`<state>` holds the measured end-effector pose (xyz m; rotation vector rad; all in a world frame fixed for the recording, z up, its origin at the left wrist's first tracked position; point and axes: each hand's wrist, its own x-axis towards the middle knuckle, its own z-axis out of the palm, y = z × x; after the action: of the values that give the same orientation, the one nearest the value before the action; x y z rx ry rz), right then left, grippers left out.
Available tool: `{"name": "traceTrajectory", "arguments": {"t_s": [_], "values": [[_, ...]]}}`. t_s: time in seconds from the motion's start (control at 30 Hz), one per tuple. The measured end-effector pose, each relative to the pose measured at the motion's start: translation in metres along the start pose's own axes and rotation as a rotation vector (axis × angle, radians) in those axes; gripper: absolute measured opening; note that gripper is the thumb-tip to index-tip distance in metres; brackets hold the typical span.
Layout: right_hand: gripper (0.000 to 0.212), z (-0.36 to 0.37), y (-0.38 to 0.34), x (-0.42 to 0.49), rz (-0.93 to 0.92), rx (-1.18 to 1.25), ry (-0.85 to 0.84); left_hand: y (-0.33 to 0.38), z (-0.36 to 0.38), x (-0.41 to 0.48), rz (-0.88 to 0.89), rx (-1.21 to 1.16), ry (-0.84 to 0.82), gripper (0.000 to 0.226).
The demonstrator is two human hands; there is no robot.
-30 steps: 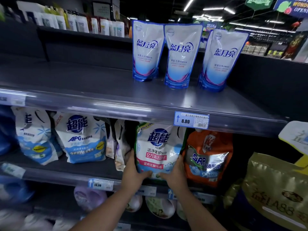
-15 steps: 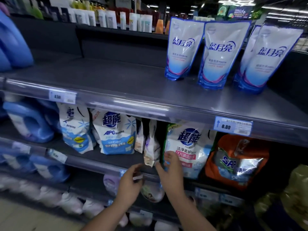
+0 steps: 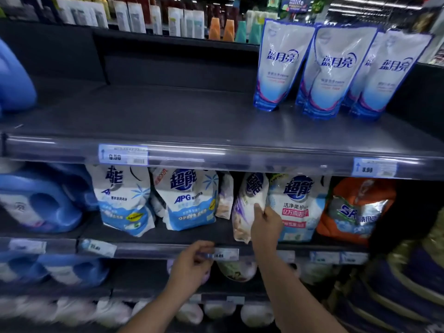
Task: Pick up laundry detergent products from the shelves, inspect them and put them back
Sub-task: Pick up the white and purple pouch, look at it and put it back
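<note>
Detergent pouch [image 3: 248,198], white-lilac, tilted, gripped by right hand [image 3: 265,225], left hand [image 3: 189,263] curled, hold unclear

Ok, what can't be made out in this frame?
Head view:
- Label on narrow pouch: turned edge-on, partly covered by right hand.
- Whether left hand touches the price tag: motion blur.
- Type of bottom-shelf bags: blurred.
- Rest of blue jug: cut off by left edge.

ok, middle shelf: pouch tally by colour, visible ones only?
White-and-blue APG plastic pouches: 2
Pale lilac-and-white plastic pouches, one in the right hand: 2
White plastic pouch with green top, red band: 1
Orange-and-silver plastic pouch: 1
Total: 6
</note>
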<state>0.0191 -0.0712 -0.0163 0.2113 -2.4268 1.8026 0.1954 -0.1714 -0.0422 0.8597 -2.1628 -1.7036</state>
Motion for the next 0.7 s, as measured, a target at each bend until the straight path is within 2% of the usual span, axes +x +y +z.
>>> {"name": "traceTrajectory", "arguments": {"t_s": [0.13, 0.3, 0.37, 0.43, 0.53, 0.63, 0.7], "values": [[0.052, -0.032, 0.0, -0.015, 0.036, 0.111, -0.049, 0.008, 0.005, 0.006, 0.041, -0.091, -0.025, 0.037], [0.034, -0.092, -0.007, -0.04, 0.034, 0.282, -0.259, 0.021, 0.015, 0.012, 0.109, -0.305, 0.006, 0.03], [0.03, -0.117, -0.009, -0.05, 0.044, 0.321, -0.343, 0.023, 0.022, 0.013, 0.114, -0.405, -0.063, 0.042], [0.024, -0.138, -0.014, -0.059, 0.069, 0.347, -0.449, 0.025, 0.031, 0.013, 0.065, -0.507, -0.197, 0.064], [0.022, -0.165, -0.018, -0.065, 0.11, 0.379, -0.583, 0.022, 0.043, 0.001, -0.139, -0.698, -0.44, 0.101], [0.025, -0.186, -0.013, -0.056, 0.177, 0.448, -0.603, 0.011, 0.049, -0.015, -0.247, -0.728, -0.532, 0.104], [0.028, -0.195, -0.008, -0.046, 0.229, 0.495, -0.618, 0.012, 0.058, -0.027, -0.209, -0.647, -0.474, 0.1]]}}
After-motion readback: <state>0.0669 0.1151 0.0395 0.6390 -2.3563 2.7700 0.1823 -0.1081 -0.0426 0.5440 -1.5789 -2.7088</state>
